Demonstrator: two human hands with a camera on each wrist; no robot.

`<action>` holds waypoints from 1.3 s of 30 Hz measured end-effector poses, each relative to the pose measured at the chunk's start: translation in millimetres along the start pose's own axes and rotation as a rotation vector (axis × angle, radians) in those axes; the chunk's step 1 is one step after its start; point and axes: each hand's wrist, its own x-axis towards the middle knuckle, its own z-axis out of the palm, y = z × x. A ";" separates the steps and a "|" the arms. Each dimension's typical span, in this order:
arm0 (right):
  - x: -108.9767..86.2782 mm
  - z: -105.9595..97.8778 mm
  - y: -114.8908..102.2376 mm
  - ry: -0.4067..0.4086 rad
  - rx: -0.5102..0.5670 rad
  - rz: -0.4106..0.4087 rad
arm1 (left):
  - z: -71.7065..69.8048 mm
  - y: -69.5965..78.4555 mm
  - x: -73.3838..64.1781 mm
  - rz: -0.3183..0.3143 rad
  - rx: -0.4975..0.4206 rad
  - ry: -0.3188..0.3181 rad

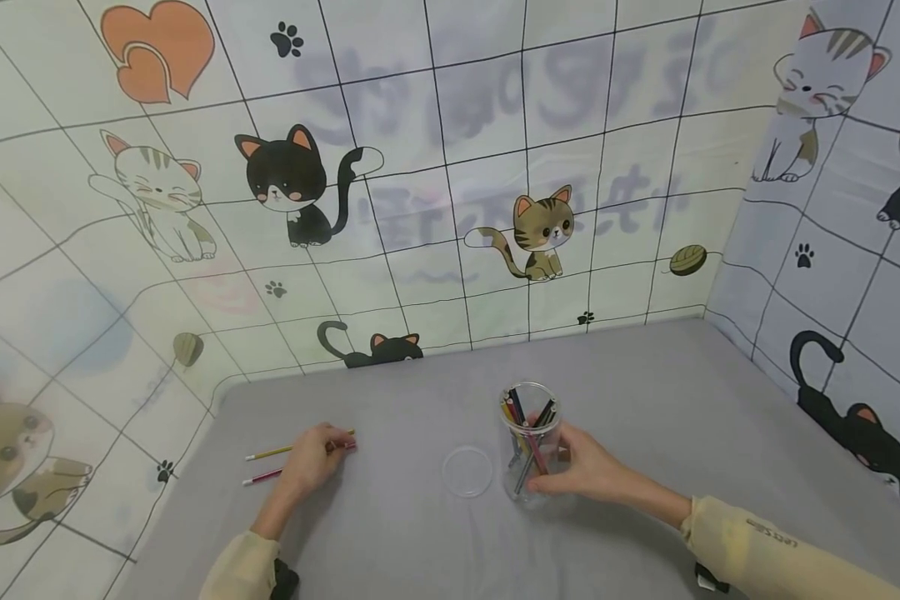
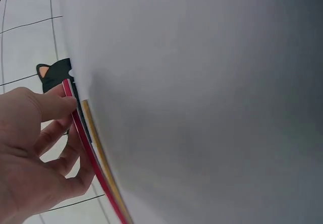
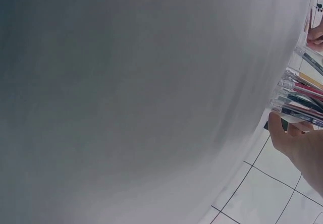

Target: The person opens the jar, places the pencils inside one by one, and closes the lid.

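On the left of the grey table, my left hand (image 1: 317,458) pinches the red pencil (image 1: 262,477) near one end, thumb on top. A yellow pencil (image 1: 270,452) lies alongside, partly behind the hand. In the left wrist view, a dark pencil (image 2: 84,118) shows between the red and yellow ones; whether the fingers grip it too is unclear. My right hand (image 1: 588,467) holds a clear jar (image 1: 512,475) from its right side, fingers partly hidden behind it. The jar stands upright with several pencils (image 3: 303,89) leaning inside, mostly dark, some red and yellow.
A clear round lid (image 1: 467,472) lies flat on the grey tabletop (image 1: 390,533), just left of the jar. Cloth walls (image 1: 420,275) printed with cats and grid lines enclose the table at the back and both sides.
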 end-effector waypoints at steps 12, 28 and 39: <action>2.8 0.0 1.2 0.007 -0.007 -0.030 | -41.6 25.1 9.7 0.101 -0.079 0.023; 2.1 -1.0 2.4 0.011 -0.007 -0.033 | -58.6 59.4 25.4 0.182 -0.162 0.050; 1.2 -0.8 3.6 0.009 0.002 -0.029 | -74.5 103.6 38.4 0.228 -0.308 0.040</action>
